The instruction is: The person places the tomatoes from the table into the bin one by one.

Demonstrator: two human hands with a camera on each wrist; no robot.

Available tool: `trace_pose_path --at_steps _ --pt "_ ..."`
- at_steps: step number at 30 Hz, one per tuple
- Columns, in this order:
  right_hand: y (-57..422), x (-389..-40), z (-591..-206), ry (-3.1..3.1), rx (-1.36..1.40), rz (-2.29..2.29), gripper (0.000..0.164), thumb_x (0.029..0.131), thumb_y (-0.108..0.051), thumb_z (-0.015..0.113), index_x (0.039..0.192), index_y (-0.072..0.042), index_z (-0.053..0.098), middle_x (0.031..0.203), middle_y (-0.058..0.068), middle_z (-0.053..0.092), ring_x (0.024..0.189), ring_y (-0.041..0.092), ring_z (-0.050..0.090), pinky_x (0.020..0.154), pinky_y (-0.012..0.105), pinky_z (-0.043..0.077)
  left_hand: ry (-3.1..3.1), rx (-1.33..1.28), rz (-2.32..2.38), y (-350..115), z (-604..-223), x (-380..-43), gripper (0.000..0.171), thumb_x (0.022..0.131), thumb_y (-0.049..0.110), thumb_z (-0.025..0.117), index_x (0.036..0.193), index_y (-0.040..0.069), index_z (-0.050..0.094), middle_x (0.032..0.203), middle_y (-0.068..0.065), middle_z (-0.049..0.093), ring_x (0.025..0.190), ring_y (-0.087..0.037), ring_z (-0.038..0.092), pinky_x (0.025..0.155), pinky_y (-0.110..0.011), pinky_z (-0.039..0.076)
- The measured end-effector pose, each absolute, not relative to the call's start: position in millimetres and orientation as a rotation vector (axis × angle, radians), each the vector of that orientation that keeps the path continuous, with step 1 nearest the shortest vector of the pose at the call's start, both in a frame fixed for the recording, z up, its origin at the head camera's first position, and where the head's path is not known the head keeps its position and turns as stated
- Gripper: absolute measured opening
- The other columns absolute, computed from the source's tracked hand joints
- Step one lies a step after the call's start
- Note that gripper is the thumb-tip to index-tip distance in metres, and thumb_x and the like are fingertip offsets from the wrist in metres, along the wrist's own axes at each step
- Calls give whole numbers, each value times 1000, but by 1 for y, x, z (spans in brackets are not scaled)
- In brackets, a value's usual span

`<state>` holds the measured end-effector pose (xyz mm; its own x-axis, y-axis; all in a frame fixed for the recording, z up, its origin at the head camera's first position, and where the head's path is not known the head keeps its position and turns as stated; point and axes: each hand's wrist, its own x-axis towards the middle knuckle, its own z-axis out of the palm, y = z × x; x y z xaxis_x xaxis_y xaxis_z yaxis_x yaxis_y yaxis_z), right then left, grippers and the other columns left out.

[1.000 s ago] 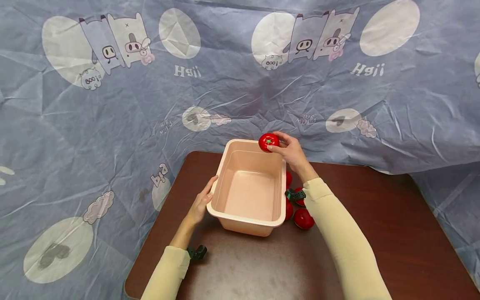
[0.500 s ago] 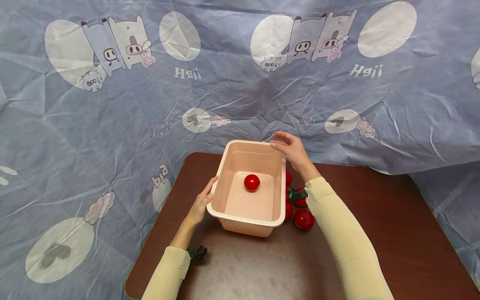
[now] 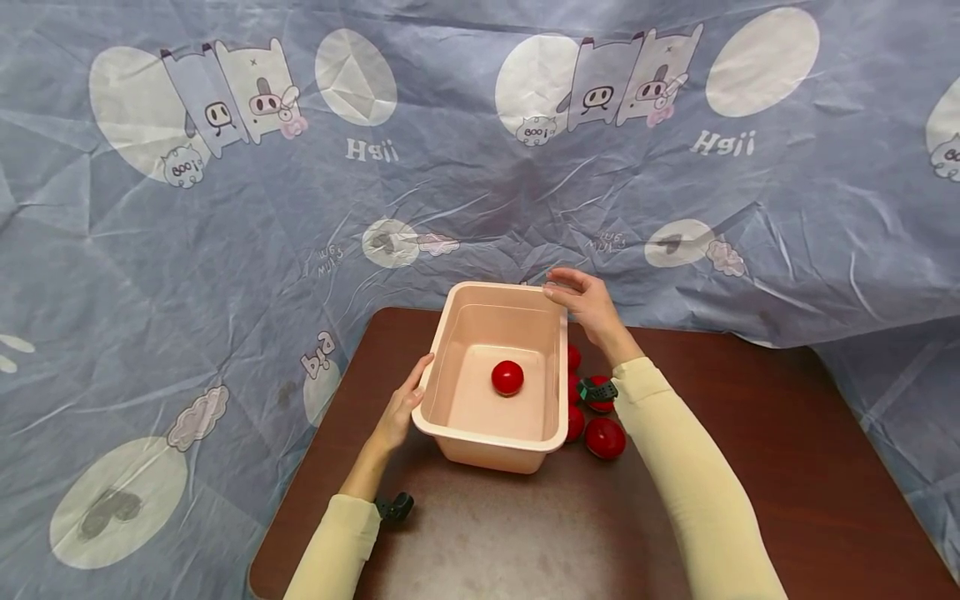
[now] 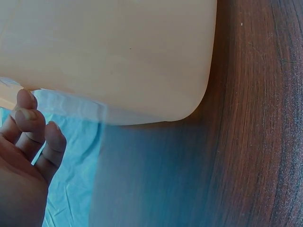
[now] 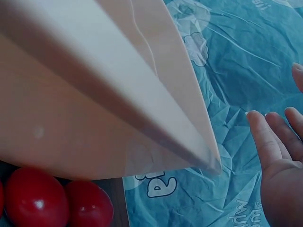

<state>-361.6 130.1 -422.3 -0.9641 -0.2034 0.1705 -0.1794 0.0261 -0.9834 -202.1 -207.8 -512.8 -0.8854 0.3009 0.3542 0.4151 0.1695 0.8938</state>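
Note:
A beige plastic bin (image 3: 497,460) stands on the table, with one red toy tomato (image 3: 507,378) lying on its floor. My left hand (image 3: 396,418) grips the bin's left rim; in the left wrist view its fingers (image 4: 32,124) bend up toward the rim, and the thumb is out of sight there. By the far right corner, my right hand (image 3: 588,307) is raised with fingers spread and nothing between them. The right wrist view shows this hand (image 5: 284,156) apart from the bin wall (image 5: 71,123).
Several more red tomatoes (image 3: 604,438) lie on the brown table (image 3: 720,433) along the bin's right side, partly hidden by the bin and right wrist. A blue patterned cloth (image 3: 465,192) hangs behind and to the left of the table.
My right hand let go of the tomato, which dropped into the bin and then rolled slightly nearer and to the right. The fingers are now apart; the left hand stayed at the rim.

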Motion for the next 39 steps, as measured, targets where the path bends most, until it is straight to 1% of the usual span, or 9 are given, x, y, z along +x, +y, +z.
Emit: trace_pose_path --at_steps 4,10,12,16,18,24,31,34,39 --pt "134 -362 -427 2224 -387 -2159 55 87 -10 71 137 3 50 136 17 58 105 3 65 88 17 51 -2332 -707 -1837 -208 -514 -202 57 97 8 31 153 1 23 157 -22 28 137 -38 36 106 -24 35" --pt "145 -364 -432 2210 -382 -2190 53 88 -10 70 136 4 50 138 24 54 96 0 66 84 18 51 -2325 -708 -1846 -207 -513 -203 58 97 8 30 154 1 22 157 -23 28 136 -39 37 106 -25 36" --pt "150 -365 -434 2206 -376 -2201 53 88 -11 70 136 4 51 136 21 56 96 1 65 85 20 52 -2322 -711 -1849 -207 -513 -203 58 97 8 30 154 1 22 157 -22 27 137 -38 36 106 -26 36" --pt "162 -365 -440 2202 -334 -2208 51 88 -10 70 135 2 52 127 9 62 95 2 65 84 20 53 -2319 -714 -1851 -207 -513 -204 58 97 7 30 154 1 22 158 -22 27 137 -38 35 107 -25 35" --pt "167 -364 -443 2222 -320 -2189 51 88 -9 69 135 3 52 127 10 62 95 1 65 83 17 52 -2314 -716 -1854 -207 -514 -204 58 97 7 30 154 1 22 158 -23 27 138 -38 34 107 -22 34" --pt "181 -353 -451 2229 -276 -2162 52 89 -5 66 136 8 47 137 31 51 95 1 64 82 17 53 -2292 -714 -1887 -206 -515 -204 58 97 7 30 154 1 22 158 -22 25 140 -36 31 108 -17 30" --pt "197 -340 -471 2163 -226 -2181 52 90 -2 64 136 10 43 135 29 53 93 3 68 83 20 54 -2282 -722 -1894 -207 -516 -204 58 96 6 29 153 -1 21 157 -25 25 135 -38 36 106 -22 35" --pt "204 -338 -485 2112 -194 -2200 53 90 -1 63 137 10 42 140 37 44 94 5 70 83 21 54 -2278 -723 -1889 -208 -518 -206 59 96 6 29 153 -1 21 158 -24 25 137 -37 34 107 -21 34" --pt "212 -333 -503 2038 -148 -2218 58 91 -1 62 141 13 36 143 37 40 95 6 70 84 24 54 -2257 -703 -1913 -212 -537 -215 58 98 11 29 155 11 23 160 -14 26 140 -29 32 108 -19 31"
